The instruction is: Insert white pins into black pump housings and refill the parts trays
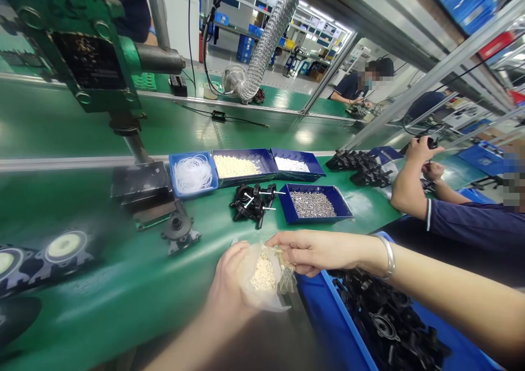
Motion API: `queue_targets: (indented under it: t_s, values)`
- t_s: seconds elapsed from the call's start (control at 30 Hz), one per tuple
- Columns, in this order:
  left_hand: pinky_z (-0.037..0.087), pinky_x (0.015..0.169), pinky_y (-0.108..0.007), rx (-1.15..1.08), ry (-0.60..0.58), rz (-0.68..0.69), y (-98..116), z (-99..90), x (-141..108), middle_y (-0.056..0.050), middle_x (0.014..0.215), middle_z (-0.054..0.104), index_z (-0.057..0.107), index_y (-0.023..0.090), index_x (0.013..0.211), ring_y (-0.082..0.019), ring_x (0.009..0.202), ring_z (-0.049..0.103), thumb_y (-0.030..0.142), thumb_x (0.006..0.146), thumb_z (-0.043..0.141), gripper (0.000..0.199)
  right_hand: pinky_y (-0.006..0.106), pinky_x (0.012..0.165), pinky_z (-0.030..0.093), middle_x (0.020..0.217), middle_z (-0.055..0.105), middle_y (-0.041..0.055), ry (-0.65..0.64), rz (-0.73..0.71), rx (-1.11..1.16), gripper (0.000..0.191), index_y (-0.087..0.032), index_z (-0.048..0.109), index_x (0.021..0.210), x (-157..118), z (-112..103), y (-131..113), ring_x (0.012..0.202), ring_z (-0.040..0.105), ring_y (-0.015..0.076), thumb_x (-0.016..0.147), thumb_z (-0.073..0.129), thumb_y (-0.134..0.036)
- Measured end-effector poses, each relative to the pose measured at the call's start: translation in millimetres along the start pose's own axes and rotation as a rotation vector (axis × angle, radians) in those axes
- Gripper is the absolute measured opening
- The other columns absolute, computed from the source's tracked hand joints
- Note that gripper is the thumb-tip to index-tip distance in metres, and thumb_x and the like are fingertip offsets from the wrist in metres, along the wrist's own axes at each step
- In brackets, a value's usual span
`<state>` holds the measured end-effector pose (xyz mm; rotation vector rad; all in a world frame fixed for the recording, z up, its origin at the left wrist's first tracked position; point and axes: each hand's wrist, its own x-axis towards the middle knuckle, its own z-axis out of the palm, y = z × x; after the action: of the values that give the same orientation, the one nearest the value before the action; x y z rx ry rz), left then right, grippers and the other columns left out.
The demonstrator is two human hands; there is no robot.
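A clear plastic bag point(262, 275) full of small cream-coloured parts is held above the green bench's front edge, its mouth facing me. Around its left side and underneath wraps my left hand point(232, 278). The fingers of my right hand point(301, 251) pinch the crumpled right edge of the bag. Just beyond lies a cluster of black plastic parts point(254, 201) with thin white rods sticking out. Behind them stand a blue bin of cream pieces point(268, 166), a bin of white pieces point(318, 169) and a bin of metal pins point(344, 212).
A green press point(94, 54) stands at the left, a black casting point(178, 229) by its base. Clear rings fill a blue tray point(174, 188). Below my right arm sits a blue crate point(348, 327) of black parts. A co-worker's arms point(410, 185) work at the right.
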<state>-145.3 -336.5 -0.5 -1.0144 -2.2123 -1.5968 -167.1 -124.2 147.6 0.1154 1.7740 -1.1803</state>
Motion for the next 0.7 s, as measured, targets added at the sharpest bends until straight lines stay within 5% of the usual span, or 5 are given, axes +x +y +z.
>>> queue_targets:
  t_s: [0.17,0.27,0.4,0.7]
  values:
    - [0.049,0.098,-0.055,0.007,-0.010,-0.012,-2,2.7,-4,-0.026,0.131,0.047,0.025,0.014,0.139,-0.037,0.126,0.050,0.043,0.079,0.071,0.082,0.025,0.058,0.039,0.073,0.055,0.0000,0.269,-0.051,-0.551,0.037,-0.010,0.053,0.126,6,14,-5,0.062,0.047,0.0122,0.090,0.051,-0.021]
    - [0.048,0.099,-0.057,0.010,-0.022,-0.013,-4,3.0,-6,-0.028,0.132,0.045,0.025,0.012,0.138,-0.038,0.128,0.048,0.043,0.078,0.072,0.082,0.026,0.062,0.040,0.079,0.060,0.0033,0.313,-0.096,-0.672,0.033,-0.009,0.057,0.120,7,16,-8,0.067,0.050,0.0143,0.090,0.052,-0.021]
    - [0.051,0.096,-0.056,0.023,-0.013,-0.018,-1,1.0,-3,-0.025,0.131,0.048,0.026,0.015,0.139,-0.037,0.124,0.051,0.043,0.077,0.073,0.083,0.024,0.064,0.043,0.088,0.059,0.0059,0.158,-0.155,-0.591,0.026,-0.009,0.060,0.110,3,9,-13,0.072,0.051,0.0136,0.096,0.046,-0.026]
    - [0.053,0.094,-0.052,0.021,0.006,-0.018,3,-3.0,1,-0.020,0.128,0.053,0.029,0.020,0.139,-0.035,0.120,0.056,0.039,0.075,0.076,0.082,0.022,0.059,0.045,0.090,0.051,0.0048,0.001,-0.086,-0.270,0.043,-0.012,0.048,0.134,0,-1,-6,0.067,0.046,0.0104,0.099,0.042,-0.036]
